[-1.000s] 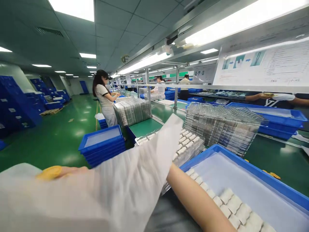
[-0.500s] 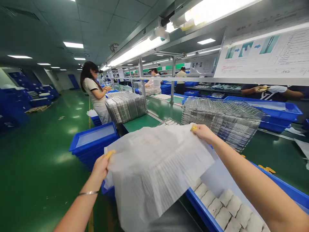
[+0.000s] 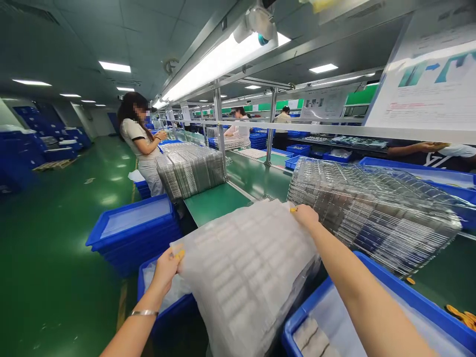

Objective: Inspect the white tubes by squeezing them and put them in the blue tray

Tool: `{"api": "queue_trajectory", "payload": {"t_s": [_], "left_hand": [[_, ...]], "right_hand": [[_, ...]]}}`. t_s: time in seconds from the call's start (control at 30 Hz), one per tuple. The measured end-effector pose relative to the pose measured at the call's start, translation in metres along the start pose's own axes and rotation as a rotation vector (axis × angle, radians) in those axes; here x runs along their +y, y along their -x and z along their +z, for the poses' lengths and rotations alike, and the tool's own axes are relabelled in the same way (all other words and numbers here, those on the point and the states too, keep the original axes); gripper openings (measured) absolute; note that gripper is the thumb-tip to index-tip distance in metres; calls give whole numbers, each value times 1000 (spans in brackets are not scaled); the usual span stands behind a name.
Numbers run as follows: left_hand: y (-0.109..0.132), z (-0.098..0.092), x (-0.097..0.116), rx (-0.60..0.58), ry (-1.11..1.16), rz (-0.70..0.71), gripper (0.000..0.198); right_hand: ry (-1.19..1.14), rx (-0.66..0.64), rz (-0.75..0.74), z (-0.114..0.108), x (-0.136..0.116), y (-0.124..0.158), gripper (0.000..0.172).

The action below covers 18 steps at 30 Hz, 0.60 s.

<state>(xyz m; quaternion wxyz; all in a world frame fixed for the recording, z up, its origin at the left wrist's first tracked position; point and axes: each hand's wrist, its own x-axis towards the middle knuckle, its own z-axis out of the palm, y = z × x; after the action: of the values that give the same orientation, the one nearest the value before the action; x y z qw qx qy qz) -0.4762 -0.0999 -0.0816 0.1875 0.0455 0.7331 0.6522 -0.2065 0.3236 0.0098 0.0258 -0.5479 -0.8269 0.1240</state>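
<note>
Here the left hand (image 3: 166,270) and right hand (image 3: 306,217) pinch the white sheet's (image 3: 241,270) far corners, and one uneven tug could wrinkle or skew it.

A: Left side?
B: Stacked blue bins (image 3: 128,255), green floor (image 3: 70,228). Behind them, co-worker (image 3: 136,136) standing, light top, dark sleeve trim, at a row of shiny trays (image 3: 191,171).
A: Overhead?
B: Lit lamp (image 3: 213,69).
A: Right?
B: Printed sheet (image 3: 424,94), blue arrow, cut off by frame edge. Small yellow rings (image 3: 461,315) on green bench (image 3: 442,280).
</note>
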Motion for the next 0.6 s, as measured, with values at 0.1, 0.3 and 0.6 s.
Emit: {"api": "queue_trajectory", "payload": {"t_s": [0.1, 0.3, 0.6], "left_hand": [[-6, 15, -5, -41, -47, 46, 43], [-7, 20, -9, -106, -222, 97, 71], [16, 29, 5, -44, -791, 685, 74]], "right_hand": [[68, 12, -17, 11, 4, -22, 27], [146, 50, -51, 19, 16, -46, 25], [138, 195, -400, 36, -46, -28, 39]]}}
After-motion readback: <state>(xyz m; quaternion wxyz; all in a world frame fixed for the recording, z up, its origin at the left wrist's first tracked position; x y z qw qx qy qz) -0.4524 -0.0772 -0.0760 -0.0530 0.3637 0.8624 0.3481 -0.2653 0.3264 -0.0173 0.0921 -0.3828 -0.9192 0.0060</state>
